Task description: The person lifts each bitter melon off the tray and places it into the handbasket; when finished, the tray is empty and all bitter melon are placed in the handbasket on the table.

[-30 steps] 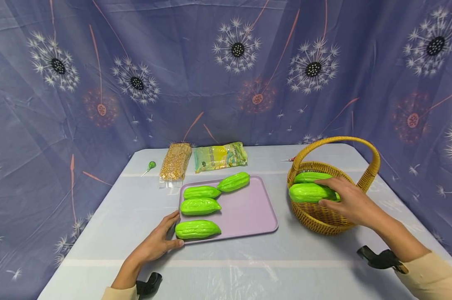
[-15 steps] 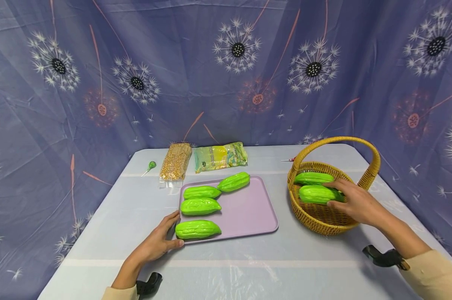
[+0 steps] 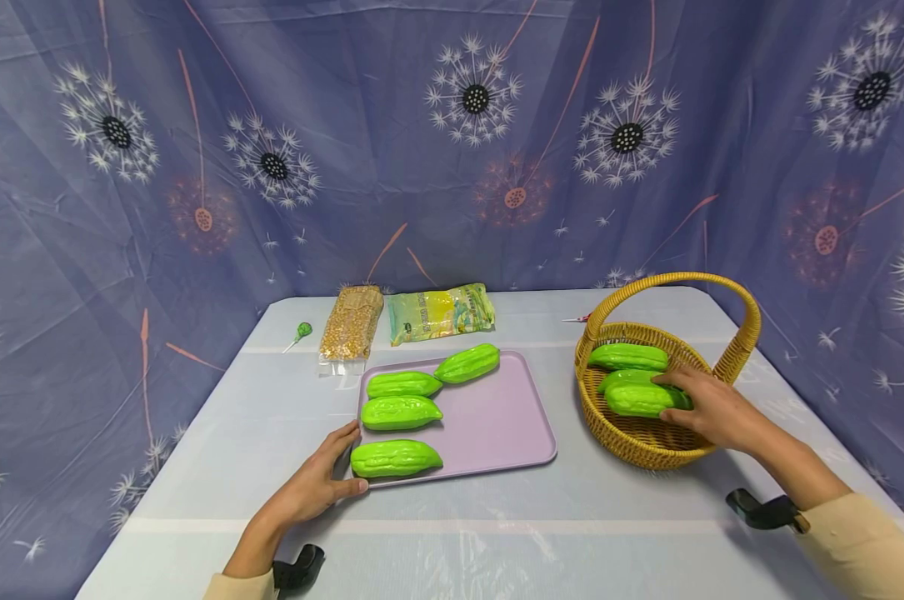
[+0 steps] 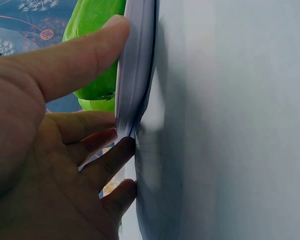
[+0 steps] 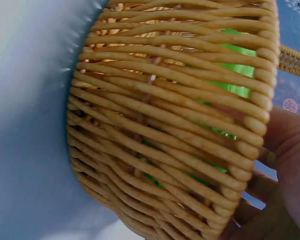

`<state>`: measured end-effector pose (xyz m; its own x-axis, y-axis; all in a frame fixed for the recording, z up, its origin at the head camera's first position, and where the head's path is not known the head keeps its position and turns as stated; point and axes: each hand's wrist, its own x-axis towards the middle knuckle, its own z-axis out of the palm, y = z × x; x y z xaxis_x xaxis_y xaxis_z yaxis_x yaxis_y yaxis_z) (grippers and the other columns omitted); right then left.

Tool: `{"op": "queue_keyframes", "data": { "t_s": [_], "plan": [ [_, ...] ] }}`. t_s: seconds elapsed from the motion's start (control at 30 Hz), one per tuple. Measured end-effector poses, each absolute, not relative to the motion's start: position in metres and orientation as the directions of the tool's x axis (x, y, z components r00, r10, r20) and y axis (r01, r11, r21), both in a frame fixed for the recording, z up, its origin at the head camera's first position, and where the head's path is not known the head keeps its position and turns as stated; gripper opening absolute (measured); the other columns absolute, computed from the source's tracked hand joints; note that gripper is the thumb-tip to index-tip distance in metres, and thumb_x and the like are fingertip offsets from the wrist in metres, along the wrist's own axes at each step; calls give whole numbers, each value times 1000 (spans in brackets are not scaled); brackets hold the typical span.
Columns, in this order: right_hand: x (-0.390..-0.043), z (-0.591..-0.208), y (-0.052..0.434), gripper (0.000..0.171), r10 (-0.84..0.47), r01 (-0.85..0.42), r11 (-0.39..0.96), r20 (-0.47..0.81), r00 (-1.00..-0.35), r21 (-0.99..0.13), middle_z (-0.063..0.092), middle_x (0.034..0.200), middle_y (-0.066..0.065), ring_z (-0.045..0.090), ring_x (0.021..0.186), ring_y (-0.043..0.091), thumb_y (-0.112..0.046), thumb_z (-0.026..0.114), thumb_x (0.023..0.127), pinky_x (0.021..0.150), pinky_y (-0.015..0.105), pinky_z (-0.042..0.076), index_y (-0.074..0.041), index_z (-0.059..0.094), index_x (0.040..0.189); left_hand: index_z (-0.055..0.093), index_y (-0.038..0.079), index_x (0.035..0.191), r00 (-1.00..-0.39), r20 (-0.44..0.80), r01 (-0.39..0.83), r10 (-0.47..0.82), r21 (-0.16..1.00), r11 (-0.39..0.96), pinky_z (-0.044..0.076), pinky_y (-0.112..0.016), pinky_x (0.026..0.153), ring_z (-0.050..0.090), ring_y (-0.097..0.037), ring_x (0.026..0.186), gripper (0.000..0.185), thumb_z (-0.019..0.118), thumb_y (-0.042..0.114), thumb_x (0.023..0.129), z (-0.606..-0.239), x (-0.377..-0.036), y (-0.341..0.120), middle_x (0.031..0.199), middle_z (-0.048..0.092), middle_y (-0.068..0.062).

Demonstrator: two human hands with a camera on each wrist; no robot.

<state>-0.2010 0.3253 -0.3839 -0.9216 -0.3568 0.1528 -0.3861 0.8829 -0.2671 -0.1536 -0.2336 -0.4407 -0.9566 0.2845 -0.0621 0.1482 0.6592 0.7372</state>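
Observation:
A lilac tray (image 3: pixel 496 425) in the middle of the table carries several bright green ridged gourds (image 3: pixel 395 412). My left hand (image 3: pixel 312 483) holds the tray's near left corner, thumb on top of the rim (image 4: pixel 135 75) and fingers under it. On the right stands a wicker basket (image 3: pixel 635 442) with a tall handle. My right hand (image 3: pixel 710 408) reaches over its rim and grips a green gourd (image 3: pixel 639 400) low inside the basket, beside another gourd (image 3: pixel 627 357). The right wrist view shows the basket wall (image 5: pixel 160 140) with green behind the weave.
A bag of corn kernels (image 3: pixel 352 321), a yellow-green packet (image 3: pixel 440 312) and a green lollipop (image 3: pixel 302 332) lie at the table's far side. A blue dandelion-print cloth (image 3: pixel 452 142) hangs behind and at both sides. Black clips (image 3: pixel 762 510) sit near the front edge.
My right hand has lowered its gourd from the basket's rim down into the basket. The left hand and tray have not moved.

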Motion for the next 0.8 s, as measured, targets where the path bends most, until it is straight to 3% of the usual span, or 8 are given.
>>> {"op": "queue_keyframes", "data": {
  "t_s": [0.17,0.33,0.53,0.8],
  "plan": [
    [-202,-389,325,49,-356,-373,891,114,-928,-257,45,133,36,39,122,56,-23,73,80,92,71,35,-1,59,122,31,-2,145,-956,-63,148,286,738,658,15,-62,114,14,-42,144,84,75,26,78,-441,-154,-234,156,21,-15],
    [-203,-394,326,48,-365,-387,894,134,-921,-224,53,125,31,50,113,51,-22,75,78,88,65,41,-1,61,119,31,-2,145,-957,-65,145,284,739,658,16,-62,114,14,-42,144,84,75,26,78,-441,-154,-233,156,21,-15],
    [-202,-398,328,46,-381,-404,893,145,-913,-200,57,108,16,58,94,33,-22,77,76,75,52,47,-2,63,116,31,-2,145,-956,-71,140,283,742,656,16,-62,114,14,-41,144,85,75,27,78,-442,-154,-233,156,21,-15],
    [-204,-400,330,46,-370,-390,902,136,-919,-186,57,107,20,58,93,37,-22,76,77,74,53,47,-1,62,115,32,-1,145,-958,-69,138,277,739,660,15,-62,114,14,-41,144,84,75,26,78,-439,-153,-233,156,21,-14]
  ]
}}
